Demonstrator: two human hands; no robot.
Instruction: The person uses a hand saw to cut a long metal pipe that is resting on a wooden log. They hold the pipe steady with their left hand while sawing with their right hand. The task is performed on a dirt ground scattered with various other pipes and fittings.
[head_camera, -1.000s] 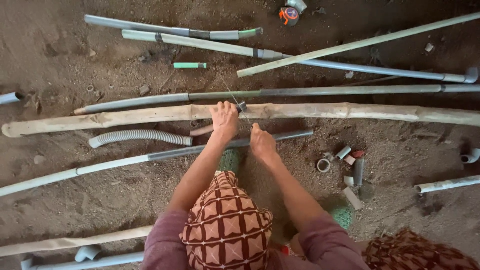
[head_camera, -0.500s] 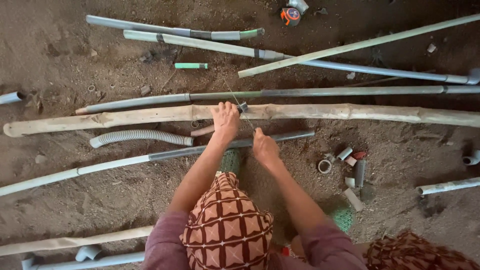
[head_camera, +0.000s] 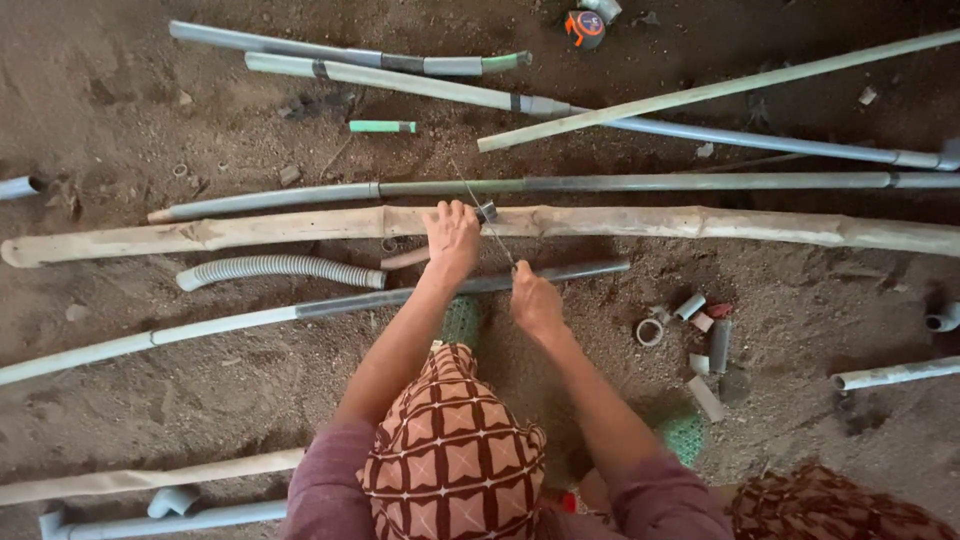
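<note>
- Between the earlier frames and this one, the right hand (head_camera: 537, 301) had drawn back toward the body, away from the wooden pole (head_camera: 620, 222), while the left hand (head_camera: 452, 237) stayed put on it.
- Left-hand fingers were curled over the pole's near edge, pressing a small dark clip-like piece (head_camera: 487, 211) at its top; exactly how they gripped it could not be told.
- Right-hand fingers were closed, pinching what looked like a thin wire or string (head_camera: 497, 240) running taut from that piece down to the hand, just above the dark grey pipe (head_camera: 460, 288).
- That line sat between both hands, stretched across the pole.
- Judged risk: a harder pull could snap the thin line or slip it from the pinch, since the grip looked small.
- Another risk: the round pole lay loose on the dirt floor (head_camera: 120, 110) and could roll if the left hand eased off.
- The corrugated hose (head_camera: 280, 270) lay just beside the left forearm and could be nudged.
- No real containers showed; loose pipe fittings (head_camera: 690, 320) lay scattered on bare ground, and an orange-and-grey tape measure (head_camera: 584, 27) sat far off.
</note>
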